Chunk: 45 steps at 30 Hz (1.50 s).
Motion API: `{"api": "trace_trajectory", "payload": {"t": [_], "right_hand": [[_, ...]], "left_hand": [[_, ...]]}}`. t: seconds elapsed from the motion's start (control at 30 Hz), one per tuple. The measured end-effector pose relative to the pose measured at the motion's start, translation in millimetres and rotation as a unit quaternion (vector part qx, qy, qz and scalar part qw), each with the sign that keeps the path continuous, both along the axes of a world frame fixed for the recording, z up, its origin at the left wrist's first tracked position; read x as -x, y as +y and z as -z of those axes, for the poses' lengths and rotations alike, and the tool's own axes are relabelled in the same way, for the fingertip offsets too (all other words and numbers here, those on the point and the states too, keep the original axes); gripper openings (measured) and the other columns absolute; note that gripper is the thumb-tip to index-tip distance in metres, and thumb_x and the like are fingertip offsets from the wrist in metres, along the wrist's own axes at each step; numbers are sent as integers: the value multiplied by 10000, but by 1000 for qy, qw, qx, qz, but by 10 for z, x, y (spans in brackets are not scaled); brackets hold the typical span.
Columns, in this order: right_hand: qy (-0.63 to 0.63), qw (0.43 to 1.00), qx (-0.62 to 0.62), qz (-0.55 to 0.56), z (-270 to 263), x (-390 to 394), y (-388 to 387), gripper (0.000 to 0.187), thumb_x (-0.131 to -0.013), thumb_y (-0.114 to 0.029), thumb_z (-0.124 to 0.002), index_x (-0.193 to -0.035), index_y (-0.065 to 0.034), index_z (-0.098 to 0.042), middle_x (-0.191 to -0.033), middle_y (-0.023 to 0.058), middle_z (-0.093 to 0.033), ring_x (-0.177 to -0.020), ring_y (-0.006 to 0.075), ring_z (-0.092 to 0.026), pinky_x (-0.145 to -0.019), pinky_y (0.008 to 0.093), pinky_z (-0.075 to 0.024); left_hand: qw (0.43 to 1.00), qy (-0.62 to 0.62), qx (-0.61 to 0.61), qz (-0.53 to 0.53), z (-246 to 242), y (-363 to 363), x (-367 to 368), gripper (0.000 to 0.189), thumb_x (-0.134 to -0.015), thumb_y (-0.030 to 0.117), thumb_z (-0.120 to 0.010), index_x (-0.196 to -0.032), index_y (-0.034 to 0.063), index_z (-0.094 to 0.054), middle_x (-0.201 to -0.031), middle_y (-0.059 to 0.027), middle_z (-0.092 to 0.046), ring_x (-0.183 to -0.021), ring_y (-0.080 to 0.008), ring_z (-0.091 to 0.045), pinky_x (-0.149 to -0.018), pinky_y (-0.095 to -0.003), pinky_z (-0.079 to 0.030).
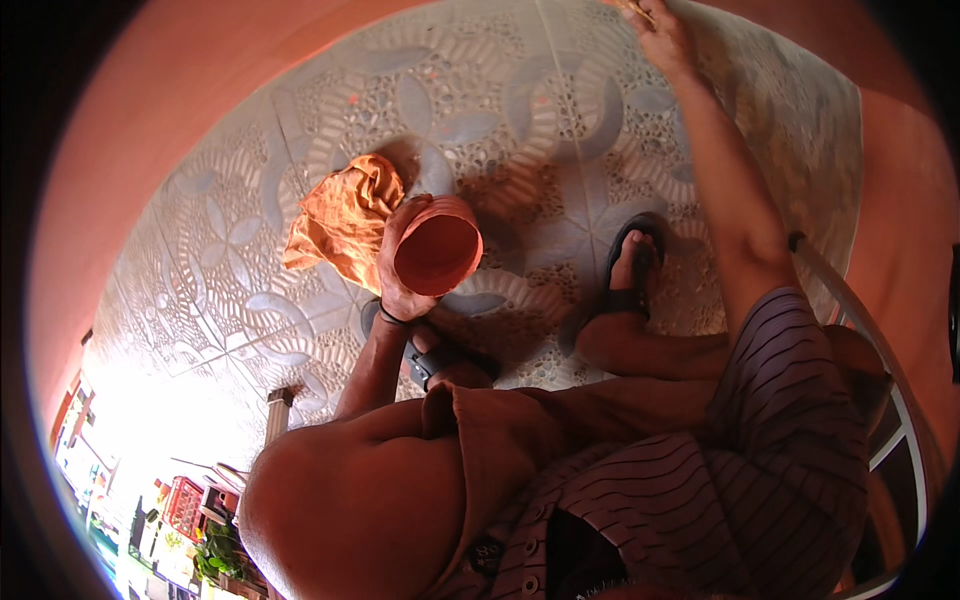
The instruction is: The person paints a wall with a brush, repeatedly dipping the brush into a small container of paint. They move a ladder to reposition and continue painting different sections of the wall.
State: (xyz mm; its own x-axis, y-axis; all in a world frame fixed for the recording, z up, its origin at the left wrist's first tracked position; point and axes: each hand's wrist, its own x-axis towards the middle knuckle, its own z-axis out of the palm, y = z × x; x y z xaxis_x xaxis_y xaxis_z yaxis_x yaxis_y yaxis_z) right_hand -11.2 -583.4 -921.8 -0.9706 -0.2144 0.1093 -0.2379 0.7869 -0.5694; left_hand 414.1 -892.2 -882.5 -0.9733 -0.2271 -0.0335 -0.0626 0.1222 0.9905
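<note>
My left hand [397, 270] is wrapped around the outer side of a round terracotta-coloured pot [474, 225]. The pot's open mouth faces up towards me, and its inside looks bare and reddish. Beside that hand, on the floor, lies a crumpled orange cloth [345, 214]. At the far upper edge of the view is my right hand [667, 41], with the arm stretched out. Its fingers pinch a thin yellowish-brown stick-like object [639, 10], cut off by the picture's edge, so its kind is unclear.
Patterned pebble-look floor tiles [450, 97] lie below me, bounded by an orange-red wall [127, 150]. My sandalled feet [637, 259] rest near the pot. I sit on a metal-framed chair [911, 420]. A red plastic crate [182, 506] and a leafy plant [217, 551] stand at lower left.
</note>
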Motion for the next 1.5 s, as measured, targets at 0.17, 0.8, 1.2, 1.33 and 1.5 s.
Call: {"api": "trace_trajectory", "payload": {"t": [0.17,0.8,1.2,1.33,1.5], "right_hand": [[3,1000,-14,24,168,225,601,347,-1017,-433,-696,-1120,-102,-693,-969,182,-744,-936,394,-707,-810,488,-535],[-123,647,687,307,644,111,0,194,-1051,-234,-606,-985,-64,-673,-838,51,-667,-639,236,-622,-632,381,-557],[-150,752,592,248,352,-91,-1073,70,-1021,-70,-632,-962,-35,-618,-785,57,-645,-633,220,-632,-557,417,-557],[-204,750,592,213,25,-613,-1427,106,-1025,-128,-658,-983,-35,-628,-771,44,-619,-608,191,-601,-520,369,-519],[-219,717,613,249,-83,-1219,-1401,128,-1042,-168,-654,-1013,-46,-633,-783,27,-600,-572,149,-541,-475,332,-455]], "left_hand": [[1000,-12,12,2,-31,17,13,992,-743,468,-925,-1493,-25,-501,-1460,-217,-594,-1334,-350,-622,-1118,-439,-507],[999,5,28,23,-75,-130,-119,1275,-700,677,-927,-1575,-66,-372,-1562,-235,-507,-1402,-331,-557,-1163,-448,-473],[1000,4,-4,22,-77,-131,-204,1291,-702,716,-909,-1576,-69,-375,-1548,-232,-516,-1399,-333,-559,-1164,-460,-476],[1000,-3,5,24,-48,-153,-211,1268,-716,703,-904,-1578,-63,-376,-1545,-229,-522,-1396,-334,-561,-1165,-460,-474],[999,0,11,32,-55,-177,-164,1149,-729,534,-939,-1567,-34,-394,-1542,-208,-524,-1403,-329,-549,-1181,-451,-455]]}}
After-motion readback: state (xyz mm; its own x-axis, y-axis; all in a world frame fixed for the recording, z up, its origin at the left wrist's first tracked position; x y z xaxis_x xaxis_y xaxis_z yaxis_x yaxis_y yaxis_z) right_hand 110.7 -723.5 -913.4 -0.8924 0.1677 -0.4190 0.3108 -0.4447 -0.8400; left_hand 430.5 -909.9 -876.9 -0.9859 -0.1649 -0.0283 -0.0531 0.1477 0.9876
